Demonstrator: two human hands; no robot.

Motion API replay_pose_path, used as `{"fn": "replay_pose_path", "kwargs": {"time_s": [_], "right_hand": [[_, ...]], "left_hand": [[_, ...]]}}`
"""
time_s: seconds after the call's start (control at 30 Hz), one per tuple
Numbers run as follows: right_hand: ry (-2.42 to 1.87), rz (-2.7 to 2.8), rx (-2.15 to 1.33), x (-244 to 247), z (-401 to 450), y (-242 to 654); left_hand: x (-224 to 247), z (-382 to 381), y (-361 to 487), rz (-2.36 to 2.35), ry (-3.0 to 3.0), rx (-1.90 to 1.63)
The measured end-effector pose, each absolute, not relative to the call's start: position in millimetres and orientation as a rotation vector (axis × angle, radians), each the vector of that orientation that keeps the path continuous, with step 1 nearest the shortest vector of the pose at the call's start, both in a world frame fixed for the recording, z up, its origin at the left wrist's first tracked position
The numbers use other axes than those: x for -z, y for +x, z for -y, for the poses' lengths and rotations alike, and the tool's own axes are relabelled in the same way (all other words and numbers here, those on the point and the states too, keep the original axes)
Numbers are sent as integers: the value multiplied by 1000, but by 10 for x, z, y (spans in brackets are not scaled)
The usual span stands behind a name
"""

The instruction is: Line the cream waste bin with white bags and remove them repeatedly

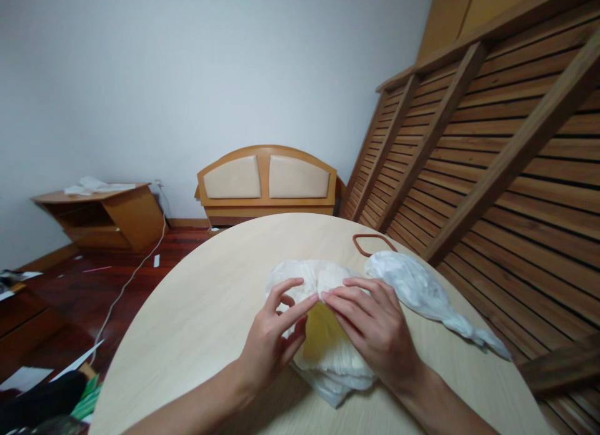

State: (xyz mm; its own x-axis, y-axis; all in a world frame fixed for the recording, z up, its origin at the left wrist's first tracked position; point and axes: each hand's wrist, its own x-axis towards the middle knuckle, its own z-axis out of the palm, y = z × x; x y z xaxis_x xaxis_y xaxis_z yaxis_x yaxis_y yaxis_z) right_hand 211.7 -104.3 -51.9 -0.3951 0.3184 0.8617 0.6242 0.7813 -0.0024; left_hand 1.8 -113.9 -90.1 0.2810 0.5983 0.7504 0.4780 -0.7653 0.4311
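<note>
A thin white plastic bag [342,360] lies bunched on the round table, with something yellow showing through its middle. My left hand [276,335] pinches the gathered plastic near the top between thumb and fingers. Right beside it, my right hand [375,329] grips the same gathered spot, its fingertips almost touching those of the left. Behind both hands the bag's upper part spreads out, crumpled. What exactly is inside cannot be made out. To the right rests a second white plastic bag [412,285], its end twisted into a long tail.
The pale round table [210,297] fills the foreground. A brown rounded frame-like ring [355,242] lies near its far right edge. Slatted wooden panels [506,147] lean at the right. Beyond stand a headboard [267,202] and a low cabinet [135,219]; a white cable [126,285] crosses the floor.
</note>
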Motion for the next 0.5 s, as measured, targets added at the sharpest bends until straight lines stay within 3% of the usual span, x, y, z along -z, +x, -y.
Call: {"fn": "replay_pose_path", "kwargs": {"time_s": [0.5], "right_hand": [[-722, 2002, 409, 520, 972, 2209]], "left_hand": [[879, 1150, 55, -1074, 2256, -1562]]}}
